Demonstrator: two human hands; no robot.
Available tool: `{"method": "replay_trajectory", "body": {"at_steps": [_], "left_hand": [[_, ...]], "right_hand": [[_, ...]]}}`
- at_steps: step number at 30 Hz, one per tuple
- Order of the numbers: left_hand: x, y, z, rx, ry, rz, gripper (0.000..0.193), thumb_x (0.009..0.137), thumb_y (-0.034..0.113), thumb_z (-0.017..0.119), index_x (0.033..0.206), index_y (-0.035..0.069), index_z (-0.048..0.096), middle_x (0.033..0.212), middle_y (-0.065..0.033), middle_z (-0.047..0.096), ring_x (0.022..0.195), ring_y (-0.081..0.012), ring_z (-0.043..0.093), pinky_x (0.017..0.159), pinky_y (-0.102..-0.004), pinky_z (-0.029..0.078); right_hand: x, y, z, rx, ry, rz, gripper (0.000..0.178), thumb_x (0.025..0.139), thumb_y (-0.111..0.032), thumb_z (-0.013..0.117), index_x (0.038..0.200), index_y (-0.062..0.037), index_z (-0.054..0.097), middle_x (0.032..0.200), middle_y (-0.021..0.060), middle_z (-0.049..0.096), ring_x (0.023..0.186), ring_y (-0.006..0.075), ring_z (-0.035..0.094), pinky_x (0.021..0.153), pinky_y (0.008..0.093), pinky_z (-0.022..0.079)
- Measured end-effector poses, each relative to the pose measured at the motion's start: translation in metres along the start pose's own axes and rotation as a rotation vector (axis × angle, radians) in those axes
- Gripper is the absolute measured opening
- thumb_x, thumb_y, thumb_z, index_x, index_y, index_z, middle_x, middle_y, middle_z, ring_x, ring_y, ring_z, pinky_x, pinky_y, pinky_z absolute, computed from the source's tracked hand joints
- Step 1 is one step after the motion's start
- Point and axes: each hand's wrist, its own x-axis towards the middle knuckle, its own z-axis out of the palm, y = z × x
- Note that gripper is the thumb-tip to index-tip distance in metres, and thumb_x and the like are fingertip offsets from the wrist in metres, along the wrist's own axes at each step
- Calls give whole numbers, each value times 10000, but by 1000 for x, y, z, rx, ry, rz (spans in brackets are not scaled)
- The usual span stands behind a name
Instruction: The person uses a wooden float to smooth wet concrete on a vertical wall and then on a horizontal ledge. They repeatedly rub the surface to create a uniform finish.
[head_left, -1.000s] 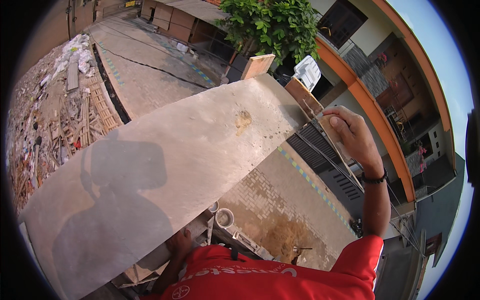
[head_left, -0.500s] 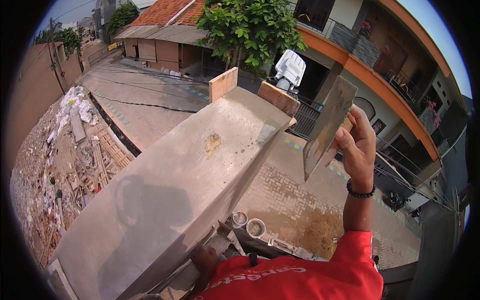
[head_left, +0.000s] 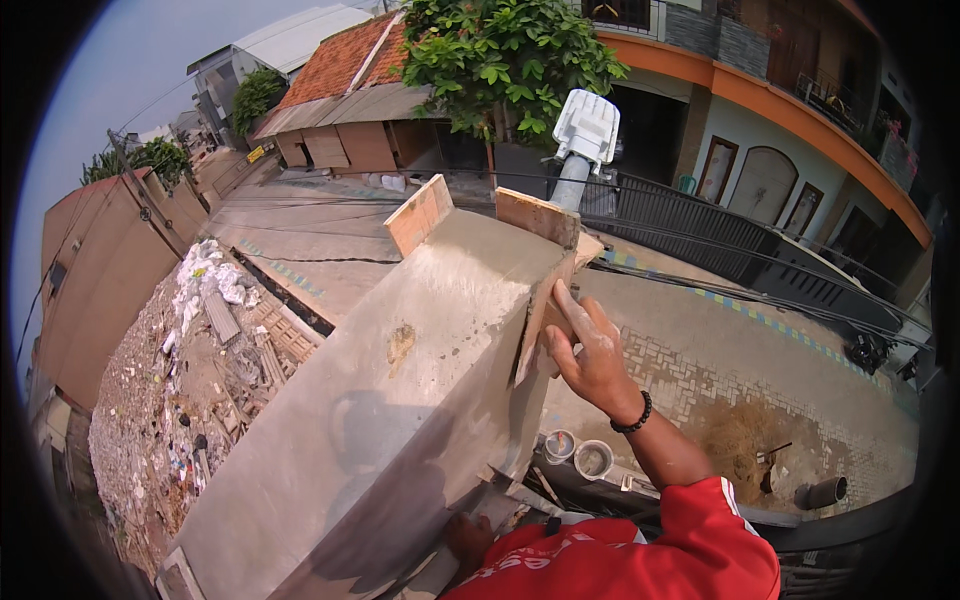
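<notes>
My right hand (head_left: 592, 358) is closed on a flat rectangular plastering trowel (head_left: 540, 322), its fingers stretched along the back of the plate. The plate stands on edge against the right side face of a grey plastered concrete wall top (head_left: 330, 450), close to its far end. A rough sandy patch (head_left: 401, 345) marks the smooth upper surface. Low at the wall's right side is my left hand (head_left: 470, 538), in shadow by the rough ledge; its fingers are too dark to make out. Two short boards, one left (head_left: 420, 215) and one right (head_left: 537, 217), stand at the far end.
A white street lamp (head_left: 587, 130) rises just beyond the boards, with cables strung past it. Two buckets (head_left: 594, 459) sit below on the right, near a sand pile (head_left: 740, 440) on the paved street. Rubble (head_left: 170, 400) covers the ground at left.
My right hand has brought the trowel down and left from the air onto the wall's side face. The view has shifted, so the wall appears further right.
</notes>
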Motion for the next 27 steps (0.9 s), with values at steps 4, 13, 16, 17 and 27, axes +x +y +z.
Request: {"method": "replay_trajectory", "body": {"at_steps": [4,13,16,17,27], "left_hand": [[-4,-4,10,-67,12,-31,515,857,470,615,1059,-1,653,1101,-232,620,1080,-409,574,952,-555,413],[-6,4,-13,-83,-97,-94,533,883,458,603,1127,-15,635,1159,-231,612,1119,-402,561,970,-541,420],[-5,4,-9,-63,-91,-82,542,898,450,596,1154,-27,626,1165,-243,617,1116,-408,569,976,-540,424],[-6,5,-8,-58,-91,-84,545,904,448,594,1163,-31,623,1167,-247,618,1114,-411,571,978,-540,425],[-11,16,-15,-12,-28,-64,577,955,423,570,1253,-71,592,1187,-285,635,1103,-433,597,997,-538,439]], "right_hand": [[-42,16,-2,-6,-182,0,563,862,-46,687,1405,-6,543,887,166,525,753,331,575,681,406,494],[20,-9,-15,19,27,-89,570,837,-30,697,1391,-10,560,853,146,509,721,308,556,622,402,465],[-19,-7,8,-33,-25,-86,574,815,-33,708,1373,-15,575,849,139,496,725,315,561,624,406,475],[-34,-5,7,-11,-89,-82,573,813,-32,709,1370,-13,577,847,139,500,723,314,563,625,405,478],[10,-27,-5,31,-2,-124,570,822,-19,699,1375,-5,562,850,145,497,718,310,555,616,394,475]]}}
